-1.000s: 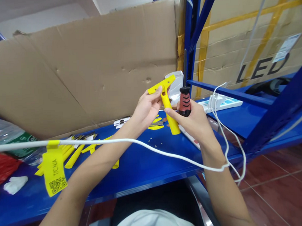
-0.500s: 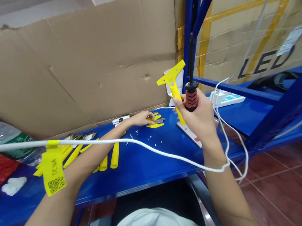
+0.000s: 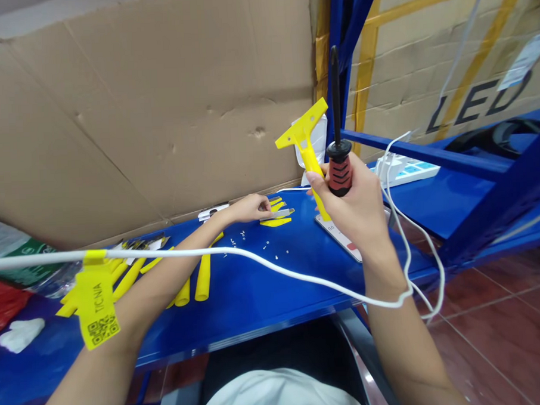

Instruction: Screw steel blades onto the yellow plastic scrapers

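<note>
Two bare hands work above a blue metal worktop (image 3: 266, 310) in the head view. The right hand (image 3: 358, 206) is closed, its thumb pressing the shaft of a yellow plastic T-shaped scraper handle (image 3: 312, 160), which stands tilted in the air with its crosspiece above the fingers; the same grip holds a red-and-black-handled screwdriver (image 3: 339, 169), shaft upward, just beside it. The left hand (image 3: 250, 208) reaches to the back of the worktop, well apart from the raised handle, its fingers curled at a thin grey metal blade (image 3: 285, 214); whether they pinch or merely touch it, I cannot tell. Flat yellow strips (image 3: 276, 222) lie around the blade. Behind it, a brown cardboard sheet (image 3: 181, 111) bounds the rear edge; a blue metal post (image 3: 343, 20) stands close behind the screwdriver. A white-framed phone (image 3: 341, 241) lies below the right hand. Room for moving stretches from the tiny pale bits (image 3: 276, 258) to the front edge, though a white cable (image 3: 300, 277) crosses in front. Yellow tube-shaped handles (image 3: 203, 278) crowd the side by the left forearm.
</note>
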The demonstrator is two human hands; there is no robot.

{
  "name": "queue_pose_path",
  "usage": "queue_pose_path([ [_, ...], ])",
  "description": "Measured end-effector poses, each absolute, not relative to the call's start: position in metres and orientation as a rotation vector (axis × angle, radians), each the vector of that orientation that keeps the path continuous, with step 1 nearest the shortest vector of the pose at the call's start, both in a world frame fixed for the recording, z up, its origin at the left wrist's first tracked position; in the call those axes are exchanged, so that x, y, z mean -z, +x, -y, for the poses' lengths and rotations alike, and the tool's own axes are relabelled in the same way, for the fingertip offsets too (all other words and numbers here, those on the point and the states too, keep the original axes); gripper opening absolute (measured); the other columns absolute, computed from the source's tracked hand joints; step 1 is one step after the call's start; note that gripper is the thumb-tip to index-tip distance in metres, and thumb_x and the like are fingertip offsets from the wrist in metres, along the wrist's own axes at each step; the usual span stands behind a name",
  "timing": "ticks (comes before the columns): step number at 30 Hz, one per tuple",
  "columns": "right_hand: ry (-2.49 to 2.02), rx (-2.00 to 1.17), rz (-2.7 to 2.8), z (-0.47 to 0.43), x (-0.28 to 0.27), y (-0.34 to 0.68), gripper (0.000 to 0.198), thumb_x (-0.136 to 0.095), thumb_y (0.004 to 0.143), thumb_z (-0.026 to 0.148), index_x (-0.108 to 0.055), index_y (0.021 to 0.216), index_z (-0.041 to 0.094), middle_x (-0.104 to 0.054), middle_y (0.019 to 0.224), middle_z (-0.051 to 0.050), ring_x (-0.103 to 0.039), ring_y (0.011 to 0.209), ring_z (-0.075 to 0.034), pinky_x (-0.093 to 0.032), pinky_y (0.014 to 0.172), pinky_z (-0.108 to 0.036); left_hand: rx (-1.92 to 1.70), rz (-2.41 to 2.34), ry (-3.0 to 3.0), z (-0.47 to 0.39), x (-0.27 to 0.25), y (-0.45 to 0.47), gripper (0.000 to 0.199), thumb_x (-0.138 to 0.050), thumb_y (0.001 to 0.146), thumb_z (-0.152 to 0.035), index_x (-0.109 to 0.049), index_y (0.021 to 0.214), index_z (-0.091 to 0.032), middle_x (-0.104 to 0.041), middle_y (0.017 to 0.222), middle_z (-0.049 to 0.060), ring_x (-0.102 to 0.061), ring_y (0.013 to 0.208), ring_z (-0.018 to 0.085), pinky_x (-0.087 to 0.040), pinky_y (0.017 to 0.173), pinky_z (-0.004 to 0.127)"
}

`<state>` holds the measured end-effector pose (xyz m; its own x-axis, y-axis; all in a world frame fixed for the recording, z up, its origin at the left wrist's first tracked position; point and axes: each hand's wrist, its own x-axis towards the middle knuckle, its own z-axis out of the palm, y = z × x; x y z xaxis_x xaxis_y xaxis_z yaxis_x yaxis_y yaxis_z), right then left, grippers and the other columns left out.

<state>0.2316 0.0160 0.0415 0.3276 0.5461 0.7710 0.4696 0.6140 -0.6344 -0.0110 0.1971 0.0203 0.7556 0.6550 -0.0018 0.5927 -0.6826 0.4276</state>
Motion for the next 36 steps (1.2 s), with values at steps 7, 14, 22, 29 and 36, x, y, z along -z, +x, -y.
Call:
queue_pose_path([
  [7,-1.07,-0.127,1.307,-0.011,-0.045,0.231,0.043,-0.078,0.097,0.064,-0.064,0.097,0.024,-0.076,0.087,-0.001,-0.074,0.075,-0.021,-0.051,0.07,-0.034,-0.263,-0.849,2.436,-0.197,-0.023,-0.012,0.035,-0.079,0.093,-0.046,-0.082,0.106,-0.014,-0.084,0.103,0.011,-0.074,0.089,0.023,-0.053,0.083,0.033],
  [14,-1.073,-0.145,1.316,-0.011,-0.044,0.231,0.047,-0.077,0.097,0.069,-0.061,0.095,0.024,-0.073,0.084,-0.001,-0.071,0.072,-0.02,-0.049,0.067,-0.033,-0.208,-0.796,2.384,-0.189,-0.023,-0.016,0.033,-0.086,0.089,-0.048,-0.084,0.096,-0.016,-0.083,0.094,0.009,-0.072,0.082,0.02,-0.053,0.077,0.032],
  [22,-1.086,-0.111,1.328,-0.013,-0.044,0.231,0.044,-0.077,0.097,0.064,-0.06,0.094,0.024,-0.07,0.081,0.0,-0.067,0.07,-0.019,-0.046,0.068,-0.034,-0.196,-0.754,2.407,-0.171,-0.02,-0.011,0.036,-0.093,0.085,-0.044,-0.083,0.105,-0.016,-0.083,0.096,0.008,-0.074,0.085,0.02,-0.054,0.079,0.031],
  [29,-1.102,-0.108,1.345,-0.013,-0.044,0.231,0.046,-0.076,0.097,0.066,-0.059,0.092,0.024,-0.067,0.079,0.001,-0.062,0.067,-0.017,-0.045,0.066,-0.033,-0.221,-0.687,2.437,-0.166,-0.014,0.002,0.027,-0.086,0.094,-0.04,-0.083,0.107,-0.017,-0.084,0.104,0.009,-0.077,0.09,0.021,-0.056,0.081,0.032],
  [36,-1.096,-0.11,1.355,-0.014,-0.043,0.232,0.044,-0.077,0.097,0.064,-0.059,0.093,0.024,-0.069,0.08,0.0,-0.061,0.067,-0.016,-0.047,0.067,-0.034,-0.303,-0.646,2.581,-0.167,-0.009,0.012,0.021,-0.085,0.097,-0.036,-0.084,0.11,-0.019,-0.083,0.115,0.009,-0.076,0.104,0.022,-0.055,0.092,0.033],
])
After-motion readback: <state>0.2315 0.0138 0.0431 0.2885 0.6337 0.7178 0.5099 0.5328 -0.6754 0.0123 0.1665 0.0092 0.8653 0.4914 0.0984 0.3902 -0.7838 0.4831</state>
